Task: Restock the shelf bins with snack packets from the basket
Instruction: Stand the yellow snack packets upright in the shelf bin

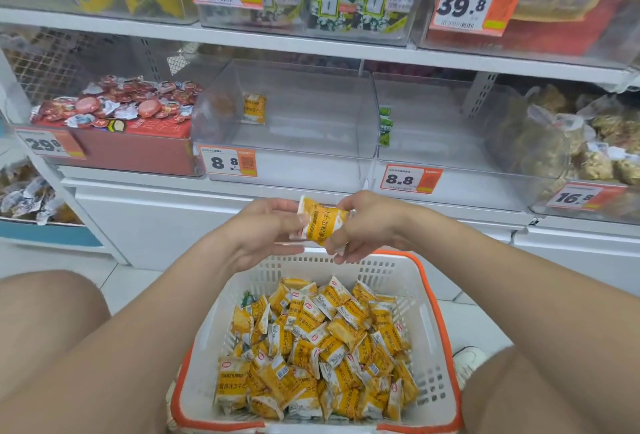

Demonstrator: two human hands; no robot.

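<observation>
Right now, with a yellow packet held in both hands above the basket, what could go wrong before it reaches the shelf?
Wrong bin: both clear bins carry an 8.8 tag. The left bin holds one yellow packet, the right bin green packets, so the held packet probably belongs left.
Drop: the left hand and right hand pinch it at its ends, above the far rim of the basket; it could slip and fall outside.

Bright, even light falls from overhead, leaving only soft shadow under the upper shelf [311, 42]. The clear bins [287, 142] carry a milky sheen on their front walls. The packet [322, 222] between the left hand [266, 229] and right hand [370, 225] looks fairly sharp. The price tag [48, 144] at far left is smeared. Wide-angle bowing tilts the shelf lines and swells the forearms [138, 347] at the bottom corners.
</observation>
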